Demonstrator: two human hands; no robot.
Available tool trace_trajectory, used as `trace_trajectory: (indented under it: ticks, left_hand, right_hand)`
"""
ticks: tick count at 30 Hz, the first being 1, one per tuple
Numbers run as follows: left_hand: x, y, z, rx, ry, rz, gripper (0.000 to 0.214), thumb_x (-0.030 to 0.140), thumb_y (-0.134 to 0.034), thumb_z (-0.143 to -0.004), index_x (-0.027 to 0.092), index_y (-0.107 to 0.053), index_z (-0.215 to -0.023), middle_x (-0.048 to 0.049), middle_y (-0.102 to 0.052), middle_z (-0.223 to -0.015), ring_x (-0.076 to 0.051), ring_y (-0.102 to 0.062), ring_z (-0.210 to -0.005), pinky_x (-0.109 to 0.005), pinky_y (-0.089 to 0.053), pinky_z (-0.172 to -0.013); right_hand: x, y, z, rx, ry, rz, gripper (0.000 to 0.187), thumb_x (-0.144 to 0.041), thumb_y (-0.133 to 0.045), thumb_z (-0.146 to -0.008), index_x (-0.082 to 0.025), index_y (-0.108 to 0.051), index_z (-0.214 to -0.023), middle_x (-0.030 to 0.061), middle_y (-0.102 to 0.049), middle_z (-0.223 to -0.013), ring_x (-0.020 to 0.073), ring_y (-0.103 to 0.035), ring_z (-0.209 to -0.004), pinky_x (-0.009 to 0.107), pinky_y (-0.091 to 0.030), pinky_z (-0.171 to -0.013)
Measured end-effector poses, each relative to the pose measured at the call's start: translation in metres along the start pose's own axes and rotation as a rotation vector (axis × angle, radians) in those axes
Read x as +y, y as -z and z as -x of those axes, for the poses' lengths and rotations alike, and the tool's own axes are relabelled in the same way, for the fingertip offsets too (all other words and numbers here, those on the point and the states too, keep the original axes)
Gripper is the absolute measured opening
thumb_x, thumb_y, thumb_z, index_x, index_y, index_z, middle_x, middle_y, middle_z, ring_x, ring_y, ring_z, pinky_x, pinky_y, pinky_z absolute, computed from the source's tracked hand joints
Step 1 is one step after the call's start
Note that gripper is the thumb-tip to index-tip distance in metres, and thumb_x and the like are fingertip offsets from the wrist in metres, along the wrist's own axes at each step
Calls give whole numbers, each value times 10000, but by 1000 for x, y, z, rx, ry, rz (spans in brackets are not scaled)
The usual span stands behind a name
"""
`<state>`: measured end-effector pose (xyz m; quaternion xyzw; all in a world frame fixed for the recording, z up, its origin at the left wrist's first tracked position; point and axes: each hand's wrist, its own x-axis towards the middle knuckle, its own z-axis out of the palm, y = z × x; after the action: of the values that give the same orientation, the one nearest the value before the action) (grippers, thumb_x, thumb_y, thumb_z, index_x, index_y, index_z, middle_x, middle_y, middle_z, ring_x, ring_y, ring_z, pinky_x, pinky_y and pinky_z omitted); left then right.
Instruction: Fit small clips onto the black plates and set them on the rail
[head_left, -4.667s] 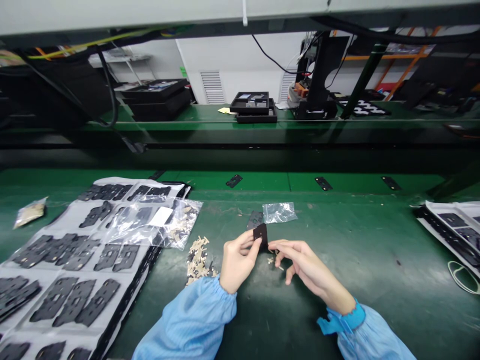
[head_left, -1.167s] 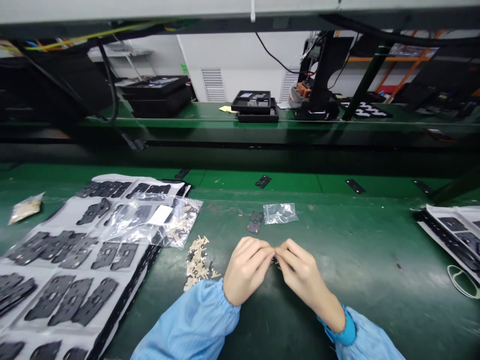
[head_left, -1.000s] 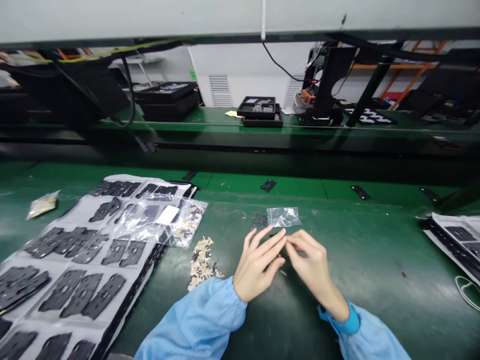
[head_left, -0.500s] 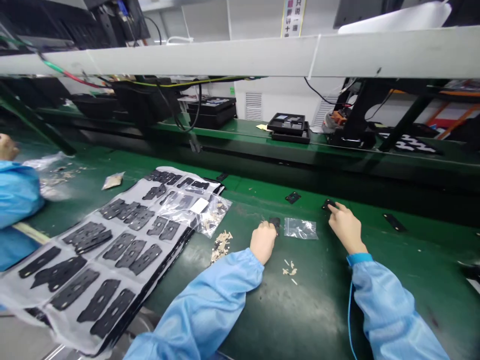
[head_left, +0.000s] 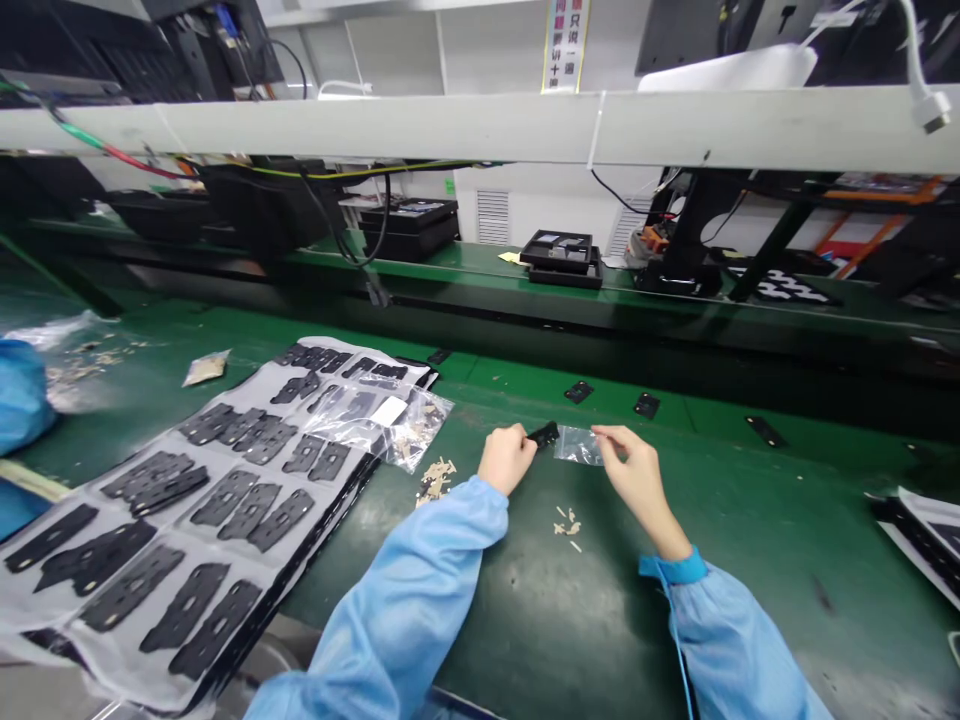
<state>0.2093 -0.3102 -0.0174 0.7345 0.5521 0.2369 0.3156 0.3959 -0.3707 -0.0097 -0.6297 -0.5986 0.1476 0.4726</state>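
Item 1: a left hand in a pale blue sleeve is held above the green worktop, towards its far edge. A small black flat part is clamped in its fingers and projects to the right.

Item 2: a right hand is kept apart from the left, with its fingertips placed at the right end of a small clear plastic bag. The bag lies flat between the two hands, just beside the black part.

Item 3: a second black part and a third black part lie near the far edge of the worktop. A fourth black part is set well to the right.

Item 4: loose tan pieces are scattered below the hands. A heap of tan pieces is placed to the left, against a white backing sheet that carries rows of black parts.

Item 5: a clear bag of tan pieces lies on that sheet's right corner. A co-worker's blue sleeve is seen at the left edge.
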Motion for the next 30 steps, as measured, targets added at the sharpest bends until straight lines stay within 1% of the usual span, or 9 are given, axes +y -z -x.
trace_trajectory:
  ticks: [5,8,11,14,18,21,25,28,30]
  left_hand:
    - [-12,20,34,-206,68,388,108,162,-497,-800,113,-586,-763,-89,-701,-682,-170,-698,-650,-248,-555,-592]
    - [-11,28,56,-277,95,524,112,185,-507,-795,107,-583,-764,-98,-703,-688,-181,-701,-663,-253,-561,-592]
    - [-10,37,67,-318,116,636,130,216,-531,-790,105,-598,-785,-88,-696,-677,-183,-698,-675,-262,-559,-614]
    - [-13,43,76,-322,147,761,216,288,-579,-783,111,-631,-895,-85,-702,-738,-187,-691,-711,-273,-554,-621]
    - [-11,32,102,-171,73,934,414,351,-619,-775,185,-563,-1150,-105,-630,-1146,-221,-597,-1047,-332,-515,-841]
    - [-7,13,127,-15,45,1114,452,363,-519,-853,210,-454,-1273,-112,-514,-1307,-220,-499,-1180,-371,-416,-987]
    - [-22,12,139,208,137,1101,331,339,-427,-899,167,-538,-1159,-110,-630,-1100,-202,-577,-1050,-345,-447,-920]
    - [-55,43,131,417,158,776,241,333,-458,-873,168,-609,-964,-25,-628,-751,-150,-607,-755,-269,-477,-737]
    - [-77,68,122,428,159,465,236,351,-472,-856,171,-621,-884,6,-563,-637,-137,-560,-622,-246,-448,-626]
  right_hand:
    - [-24,-19,19,-181,-151,-332,340,-377,-545,-807,-173,-642,-1061,91,-673,-979,178,-646,-711,305,-558,-551]
    - [-35,-21,26,-325,-323,-573,379,-366,-669,-714,-153,-655,-1027,58,-663,-809,153,-606,-634,246,-516,-455]
    - [-41,-18,30,-346,-401,-653,384,-318,-720,-670,-133,-650,-1000,14,-611,-690,113,-559,-543,203,-461,-410]
    - [-49,-14,37,-363,-442,-734,417,-307,-724,-675,-154,-617,-1048,-10,-589,-691,109,-582,-541,214,-485,-459]
    - [-65,-25,57,-373,-529,-870,472,-320,-735,-674,-188,-563,-1093,-35,-578,-701,136,-652,-591,243,-532,-560]
    - [-77,-45,80,-434,-618,-938,418,-354,-731,-683,-194,-553,-1026,-30,-597,-704,170,-680,-649,277,-551,-620]
    - [-75,-63,93,-582,-629,-782,394,-445,-693,-701,-181,-557,-959,32,-660,-743,191,-675,-639,282,-538,-547]
    - [-59,-55,82,-490,-540,-646,382,-474,-644,-736,-170,-577,-959,76,-672,-823,177,-651,-647,284,-527,-546]
    - [-47,-43,70,-389,-505,-610,351,-458,-630,-755,-166,-595,-947,85,-664,-839,171,-629,-666,286,-525,-561]
